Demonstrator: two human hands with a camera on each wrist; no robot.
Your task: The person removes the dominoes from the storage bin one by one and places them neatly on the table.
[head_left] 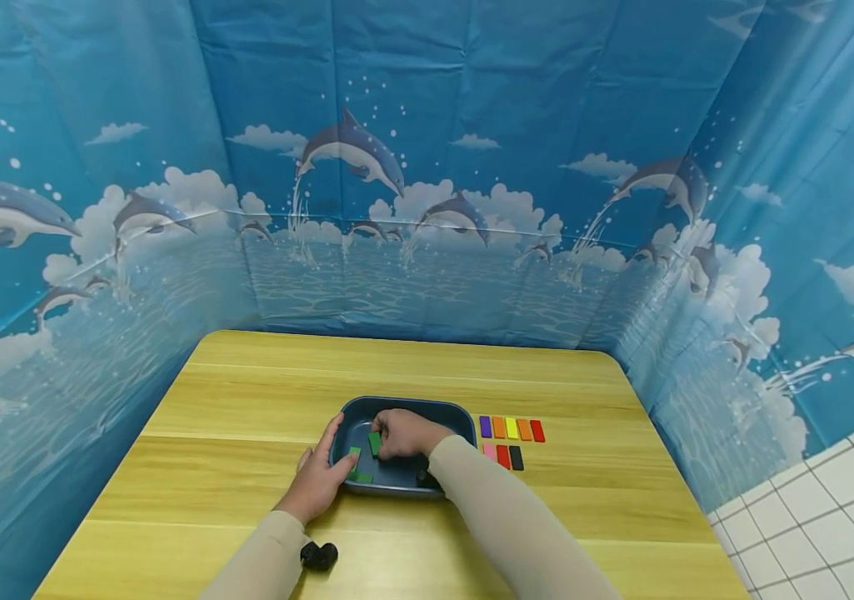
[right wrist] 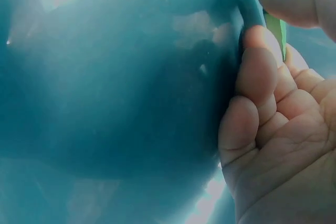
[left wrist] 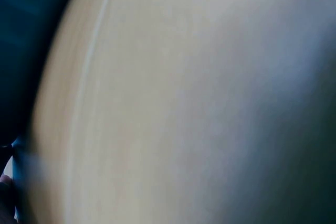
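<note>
A dark blue rectangular tray (head_left: 427, 492) stands on the wooden table. My left hand (head_left: 317, 479) holds its left side, fingers along the rim and thumb reaching over the inside. Beside that thumb lie green blocks (head_left: 363, 478) in the tray's near left corner, partly covered. My right hand (head_left: 407, 435) is over the tray and pinches a flat green block (head_left: 375, 444) between thumb and curled fingers. The right wrist view shows the thumb against the green block (right wrist: 275, 32), with the other fingers bent near the blue tray surface. In the left wrist view the left hand's grip is hidden.
Right of the tray, colored blocks lie in two rows on the table (head_left: 591, 500): a purple block (head_left: 485, 427), a yellow block (head_left: 511, 428), a black block (head_left: 516, 458), plus orange, red and pink ones. A dolphin-print curtain (head_left: 412, 275) surrounds the table.
</note>
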